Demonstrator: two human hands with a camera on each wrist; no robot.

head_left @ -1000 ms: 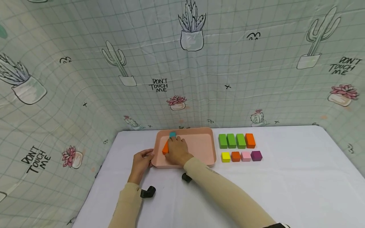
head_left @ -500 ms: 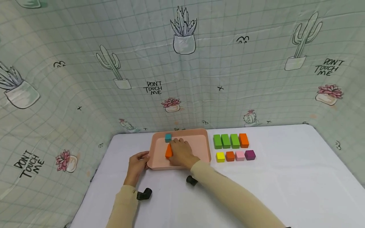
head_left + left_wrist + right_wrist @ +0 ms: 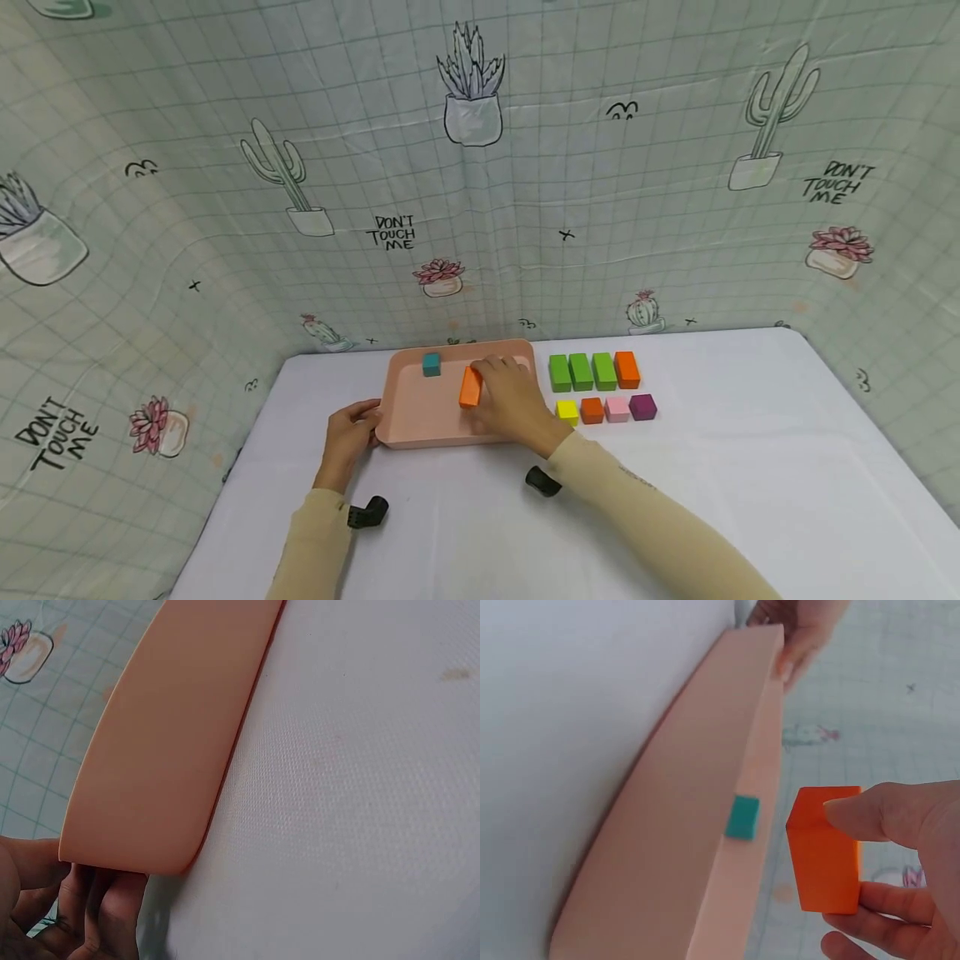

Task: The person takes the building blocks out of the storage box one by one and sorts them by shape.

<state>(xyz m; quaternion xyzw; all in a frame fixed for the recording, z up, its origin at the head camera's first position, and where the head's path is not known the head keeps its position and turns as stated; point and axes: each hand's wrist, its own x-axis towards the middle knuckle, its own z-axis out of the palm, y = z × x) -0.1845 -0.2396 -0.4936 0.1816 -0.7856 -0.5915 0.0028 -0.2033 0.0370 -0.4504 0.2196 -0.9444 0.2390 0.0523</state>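
My right hand (image 3: 517, 404) pinches an orange rectangular block (image 3: 470, 387) between thumb and fingers, over the middle of a shallow pink tray (image 3: 408, 425). In the right wrist view the orange block (image 3: 825, 859) shows above the tray's rim, the thumb on one side and fingertips at its end. A small teal cube (image 3: 431, 364) lies in the tray near its back left corner. At the tray's left end, my left hand (image 3: 349, 433) grips the wall near the front corner, its thumb at the rim and fingers against the outside.
To the tray's right stand two rows of blocks. At the back are three green blocks (image 3: 581, 372) and an orange one (image 3: 627, 370); in front, yellow (image 3: 567, 412), orange (image 3: 592, 410), pink (image 3: 617, 409) and purple cubes (image 3: 642, 407). A patterned cloth (image 3: 525, 208) rises behind the white table (image 3: 675, 500).
My right hand has carried the orange block rightward and up, away from the teal cube, which is now fully visible. The left hand stays at the tray's end. The head view has shifted slightly.
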